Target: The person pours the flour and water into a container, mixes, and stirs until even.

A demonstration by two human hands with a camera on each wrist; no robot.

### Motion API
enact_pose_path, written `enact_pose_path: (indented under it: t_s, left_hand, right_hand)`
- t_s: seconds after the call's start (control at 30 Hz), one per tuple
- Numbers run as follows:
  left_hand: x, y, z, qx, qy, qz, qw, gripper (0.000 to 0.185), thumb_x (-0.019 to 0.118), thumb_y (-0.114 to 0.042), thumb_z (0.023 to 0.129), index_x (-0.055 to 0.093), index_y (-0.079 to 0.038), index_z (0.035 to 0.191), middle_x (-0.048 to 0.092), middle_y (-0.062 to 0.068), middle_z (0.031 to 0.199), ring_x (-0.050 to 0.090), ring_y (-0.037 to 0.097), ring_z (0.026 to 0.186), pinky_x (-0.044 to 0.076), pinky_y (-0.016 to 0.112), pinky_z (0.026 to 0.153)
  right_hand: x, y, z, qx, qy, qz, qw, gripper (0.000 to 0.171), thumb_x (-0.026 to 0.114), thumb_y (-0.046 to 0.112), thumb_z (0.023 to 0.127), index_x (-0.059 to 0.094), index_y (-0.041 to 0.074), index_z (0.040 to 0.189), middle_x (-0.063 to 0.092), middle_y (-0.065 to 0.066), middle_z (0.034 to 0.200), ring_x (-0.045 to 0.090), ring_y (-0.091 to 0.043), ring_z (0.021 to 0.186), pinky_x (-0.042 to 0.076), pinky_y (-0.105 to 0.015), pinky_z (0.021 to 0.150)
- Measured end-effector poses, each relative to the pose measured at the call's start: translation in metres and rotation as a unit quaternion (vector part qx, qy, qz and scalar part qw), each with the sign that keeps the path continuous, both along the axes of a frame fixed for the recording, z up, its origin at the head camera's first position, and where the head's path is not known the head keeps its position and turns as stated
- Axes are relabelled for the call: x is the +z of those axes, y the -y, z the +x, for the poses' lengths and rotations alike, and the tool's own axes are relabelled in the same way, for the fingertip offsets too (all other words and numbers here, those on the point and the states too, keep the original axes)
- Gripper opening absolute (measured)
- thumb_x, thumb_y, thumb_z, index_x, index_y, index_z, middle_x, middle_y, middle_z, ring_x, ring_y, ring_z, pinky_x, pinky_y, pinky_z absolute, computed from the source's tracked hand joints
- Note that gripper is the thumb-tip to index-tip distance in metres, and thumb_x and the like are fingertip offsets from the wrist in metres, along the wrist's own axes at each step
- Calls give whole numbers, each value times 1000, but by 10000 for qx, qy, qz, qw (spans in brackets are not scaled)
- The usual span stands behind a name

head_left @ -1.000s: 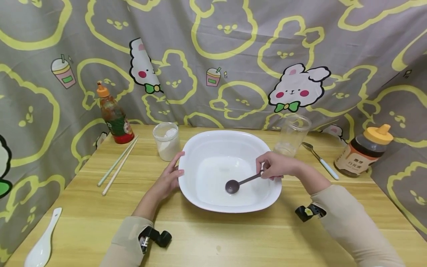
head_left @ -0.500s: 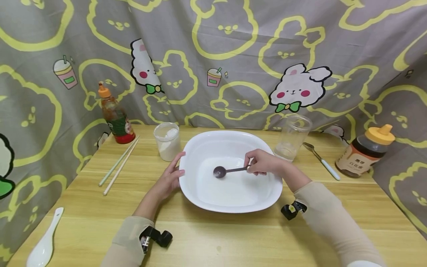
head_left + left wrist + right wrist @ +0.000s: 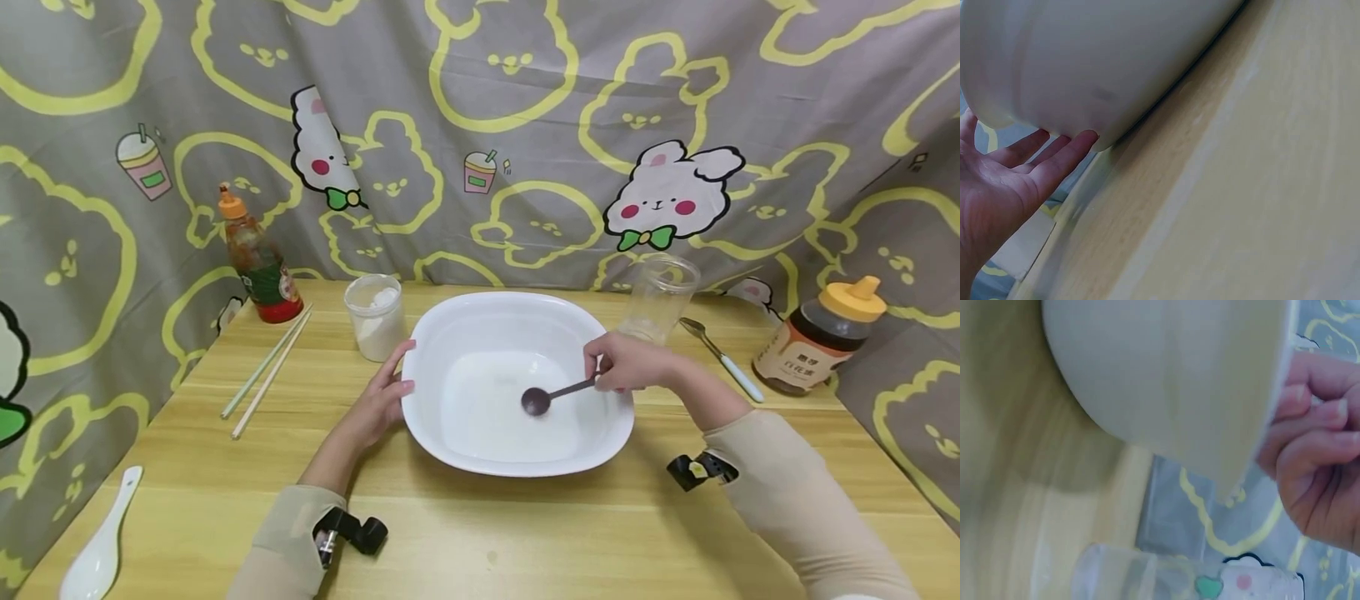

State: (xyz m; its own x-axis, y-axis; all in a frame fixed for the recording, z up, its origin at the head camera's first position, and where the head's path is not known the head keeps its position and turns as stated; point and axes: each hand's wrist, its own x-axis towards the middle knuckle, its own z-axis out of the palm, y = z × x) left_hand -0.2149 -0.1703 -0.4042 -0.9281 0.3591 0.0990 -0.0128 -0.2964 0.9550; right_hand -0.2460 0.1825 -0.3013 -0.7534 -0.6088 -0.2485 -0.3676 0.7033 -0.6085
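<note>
A white oval basin (image 3: 510,304) sits mid-table with a milky white layer (image 3: 480,408) covering its bottom. My left hand (image 3: 378,404) holds the basin's left side, thumb at the rim; in the left wrist view, other fingertips (image 3: 1088,135) press its outer wall from below the rim. Over the basin's right rim, my right hand (image 3: 630,362) pinches the handle of a dark brown measuring spoon (image 3: 536,402), whose round bowl is down at the milky layer. In the right wrist view the right hand (image 3: 1322,437) shows curled fingers beyond the rim, which hides the spoon.
Behind the basin stand a jar of white powder (image 3: 377,321) and a clear cup (image 3: 656,300). Chopsticks (image 3: 266,375) and a red sauce bottle (image 3: 262,267) are left; a blue-handled spoon (image 3: 722,360) and honey bottle (image 3: 813,342) right. A white spoon (image 3: 97,550) lies front left.
My right hand has swept the measuring spoon left through the basin and then back to the right. The left hand and basin have stayed in place.
</note>
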Motion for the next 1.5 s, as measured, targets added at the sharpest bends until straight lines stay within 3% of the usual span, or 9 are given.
enact_pose_path:
  t_s: [0.13,0.27,0.37,0.53,0.67,0.83,1.0,1.3,1.5]
  left_hand:
    - [0,0,0,-32,-11,-21,10000,65,44,-9,80,15,-19,138,24,29,126,45,31,99,45,44,73]
    - [0,0,0,-51,-15,-11,10000,64,44,-9,81,15,-19,137,24,29,125,43,33,101,46,44,73]
    - [0,0,0,-61,-46,0,10000,64,43,-9,81,16,-19,137,23,30,125,41,37,102,46,44,72]
    - [0,0,0,-64,-114,9,9999,63,43,-8,81,17,-19,137,25,30,124,42,35,101,46,43,72]
    - [0,0,0,-67,-142,8,9999,63,42,-8,81,16,-19,137,24,31,125,43,34,100,46,43,72]
    - [1,0,0,-64,-105,-37,9999,63,43,-8,81,15,-19,138,23,31,126,41,39,102,46,43,72]
    - [1,0,0,-52,-67,-41,10000,64,43,-9,81,15,-19,138,24,30,125,40,40,103,46,43,72]
    - [-1,2,0,-44,-79,-15,10000,63,44,-9,82,16,-19,137,25,30,124,47,29,97,46,42,72]
    - [-1,1,0,-53,-96,-2,9999,63,44,-9,81,17,-20,137,24,30,126,47,28,97,46,44,72]
  right_hand:
    - [-1,1,-6,-451,-355,185,9982,9,52,-3,71,53,3,78,48,-1,53,39,-12,42,31,-23,38]
    - [-12,16,-14,-823,-346,-99,9960,9,52,-2,72,53,1,80,46,-2,51,38,-12,42,30,-23,38]
    - [-22,32,-20,-833,-399,-358,9951,8,53,-2,74,52,1,81,47,-3,50,39,-12,40,32,-22,37]
    - [-34,56,-20,-311,-329,-639,9969,6,53,0,78,51,2,83,48,-3,52,41,-12,41,33,-22,36]
    - [-34,62,-11,291,90,-733,9968,5,53,1,81,52,3,85,47,-3,51,37,-12,40,32,-22,36]
    - [-27,50,0,963,740,-698,9901,5,54,2,80,55,3,85,46,-1,49,34,-11,37,30,-20,36]
    - [-13,26,6,1072,894,-491,9890,8,55,-1,76,56,5,80,44,0,49,34,-10,39,29,-19,38]
    - [12,-7,4,523,-227,284,9980,14,50,-8,67,52,6,70,47,0,54,38,-10,44,31,-22,39]
    - [3,-3,-9,-226,-744,450,9960,11,51,-5,69,53,5,74,48,-1,55,41,-12,45,33,-23,40]
